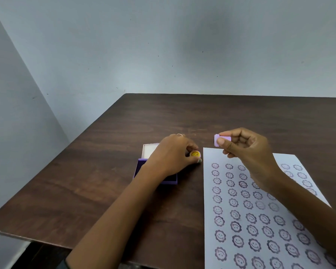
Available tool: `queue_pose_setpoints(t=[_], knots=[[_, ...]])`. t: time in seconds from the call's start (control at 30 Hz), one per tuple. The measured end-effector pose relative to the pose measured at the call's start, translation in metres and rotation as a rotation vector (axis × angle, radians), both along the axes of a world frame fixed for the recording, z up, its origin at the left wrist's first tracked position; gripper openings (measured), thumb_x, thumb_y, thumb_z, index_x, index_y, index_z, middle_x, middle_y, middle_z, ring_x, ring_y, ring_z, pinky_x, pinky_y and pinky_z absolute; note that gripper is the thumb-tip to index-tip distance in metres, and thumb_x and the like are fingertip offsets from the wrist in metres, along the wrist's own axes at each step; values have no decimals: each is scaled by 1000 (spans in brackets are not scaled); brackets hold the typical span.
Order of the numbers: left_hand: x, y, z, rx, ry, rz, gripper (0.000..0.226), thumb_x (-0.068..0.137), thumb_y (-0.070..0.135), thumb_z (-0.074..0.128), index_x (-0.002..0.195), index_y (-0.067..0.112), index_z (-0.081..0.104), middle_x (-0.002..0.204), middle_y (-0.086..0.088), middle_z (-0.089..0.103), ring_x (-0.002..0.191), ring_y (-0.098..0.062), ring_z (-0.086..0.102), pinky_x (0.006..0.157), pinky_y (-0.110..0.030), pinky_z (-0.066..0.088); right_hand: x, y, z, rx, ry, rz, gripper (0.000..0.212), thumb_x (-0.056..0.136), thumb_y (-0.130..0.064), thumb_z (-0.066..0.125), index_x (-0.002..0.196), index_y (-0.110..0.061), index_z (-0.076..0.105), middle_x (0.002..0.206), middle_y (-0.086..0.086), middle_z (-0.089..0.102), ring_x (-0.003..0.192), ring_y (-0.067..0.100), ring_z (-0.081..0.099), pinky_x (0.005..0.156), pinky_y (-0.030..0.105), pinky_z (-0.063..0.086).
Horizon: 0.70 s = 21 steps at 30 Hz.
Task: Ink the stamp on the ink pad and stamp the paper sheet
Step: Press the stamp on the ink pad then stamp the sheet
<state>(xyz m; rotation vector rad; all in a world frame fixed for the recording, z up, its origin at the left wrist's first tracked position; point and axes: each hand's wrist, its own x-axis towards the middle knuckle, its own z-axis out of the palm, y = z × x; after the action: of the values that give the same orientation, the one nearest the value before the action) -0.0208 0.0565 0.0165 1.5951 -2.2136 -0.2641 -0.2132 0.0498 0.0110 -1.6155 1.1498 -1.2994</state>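
The right hand (246, 150) is raised above the top edge of the paper sheet (260, 220) and pinches a small lilac stamp (222, 140) between thumb and index finger. The stamp lies sideways, w/ one end turned to the left, and it is in the air, not touching the sheet. The other fingers of this hand are curled in.

The left hand (173, 154) rests low over the table (97, 187), just left of the sheet's top corner. Its fingertips close on a small round yellow piece (194, 154) w/ a smiley face on it (maybe a cap, I cannot tell for sure). It is near the table surface, but contact I cannot tell. A thin ring (179, 135) is on one finger.

Under the left wrist is the purple ink pad (140, 167), open, its dark pad partly hidden by the hand. Its pale lid (148, 149) stands behind it, toward the wall.

The paper sheet lies flat on the right part of the dark wooden table, approx. parallel to the right forearm, which covers some of it. The sheet is filled w/ rows of purple flower-shaped smiley prints; some on the right side look fainter.
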Motion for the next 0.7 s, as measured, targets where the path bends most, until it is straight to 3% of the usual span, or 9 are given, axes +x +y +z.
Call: queue_pose_setpoints(t=[0.17,0.3,0.43,0.6,0.7], knots=[[1,0,-1,-70,35,-18,27,84,37,65,107,24,69,104,4,66,94,-11,54,78,-24,41,0,2,1,-51,77,40,23,76,-22,70,96,-11,67,87,3,71,66,6,63,57,14,52],[6,6,7,-125,197,40,16,85,39,62,95,31,70,99,13,68,86,-5,59,77,-33,52,-1,2,-1,-102,181,15,22,76,-21,71,95,-11,65,88,0,69,73,2,64,61,8,50],[37,25,7,-124,344,122,15,83,46,60,93,39,68,95,19,68,86,1,61,80,-32,52,8,8,7,-125,268,44,21,76,-21,71,94,-12,66,89,3,70,79,13,65,63,8,50],[94,62,-5,-23,433,212,26,82,44,66,108,37,66,107,21,66,101,2,58,78,-11,40,38,21,30,-131,362,202,24,73,-25,74,96,-18,70,93,1,71,83,15,67,72,25,54],[118,83,-14,90,487,248,46,74,43,73,118,35,61,119,19,61,112,2,53,82,-4,35,64,29,40,-109,401,344,26,75,-16,73,100,-18,70,94,0,71,81,13,66,66,15,53]])
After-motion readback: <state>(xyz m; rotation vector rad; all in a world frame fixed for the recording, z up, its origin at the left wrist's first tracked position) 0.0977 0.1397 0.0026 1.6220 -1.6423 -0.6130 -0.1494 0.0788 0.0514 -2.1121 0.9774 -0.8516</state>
